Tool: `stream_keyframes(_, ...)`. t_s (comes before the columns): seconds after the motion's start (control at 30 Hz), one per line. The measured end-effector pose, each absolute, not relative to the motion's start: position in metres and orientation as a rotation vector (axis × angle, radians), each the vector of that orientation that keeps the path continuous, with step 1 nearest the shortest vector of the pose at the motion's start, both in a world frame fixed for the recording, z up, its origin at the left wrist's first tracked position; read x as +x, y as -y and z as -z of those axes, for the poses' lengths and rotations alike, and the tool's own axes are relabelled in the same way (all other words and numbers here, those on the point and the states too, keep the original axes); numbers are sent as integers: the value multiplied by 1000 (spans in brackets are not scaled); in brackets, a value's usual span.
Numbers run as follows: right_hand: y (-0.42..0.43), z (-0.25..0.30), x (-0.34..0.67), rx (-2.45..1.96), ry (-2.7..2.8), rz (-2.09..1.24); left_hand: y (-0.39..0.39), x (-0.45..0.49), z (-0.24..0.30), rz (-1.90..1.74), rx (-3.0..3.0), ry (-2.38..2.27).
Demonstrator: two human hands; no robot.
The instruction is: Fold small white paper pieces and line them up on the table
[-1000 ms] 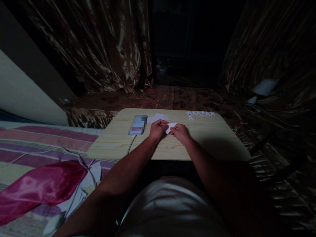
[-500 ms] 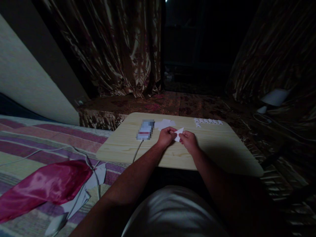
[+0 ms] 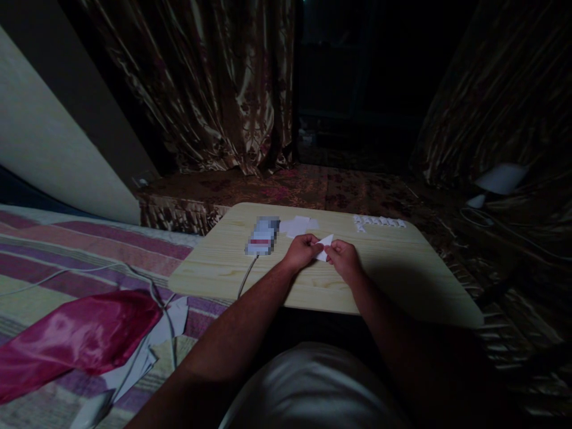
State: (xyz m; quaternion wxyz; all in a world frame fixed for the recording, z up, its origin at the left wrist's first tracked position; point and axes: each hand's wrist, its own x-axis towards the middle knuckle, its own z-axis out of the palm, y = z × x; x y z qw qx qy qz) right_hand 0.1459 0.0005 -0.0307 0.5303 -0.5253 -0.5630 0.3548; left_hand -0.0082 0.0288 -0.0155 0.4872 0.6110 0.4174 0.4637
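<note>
A small white folded paper piece [image 3: 324, 245] with a pointed tip is pinched between both my hands above the light wooden table [image 3: 402, 268]. My left hand [image 3: 301, 251] grips its left side with fingers curled. On the right side, my right hand [image 3: 343, 260] is closed on it. Just beyond my hands lies a loose stack of white paper slips [image 3: 298, 225]. A row of several small folded white pieces [image 3: 379, 221] is lined up at the table's far right.
A blurred-out device [image 3: 262, 235] with a cable [image 3: 245, 279] lies on the table left of my hands. A striped bedspread [image 3: 89, 262] at left carries a red plastic bag [image 3: 71, 333] and paper scraps. Dark patterned curtains [image 3: 210, 89] hang behind. A white lamp [image 3: 496, 179] sits far right.
The paper piece has gone from a flatter fold to a pointed triangular shape between my hands. The camera has shifted slightly; my hands remain over the table's middle.
</note>
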Motion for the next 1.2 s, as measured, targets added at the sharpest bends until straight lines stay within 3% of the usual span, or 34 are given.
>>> stream_keyframes(1.2,1,27,145,-1217,1263,-878,-25,-9,10,-1140,1397,-973)
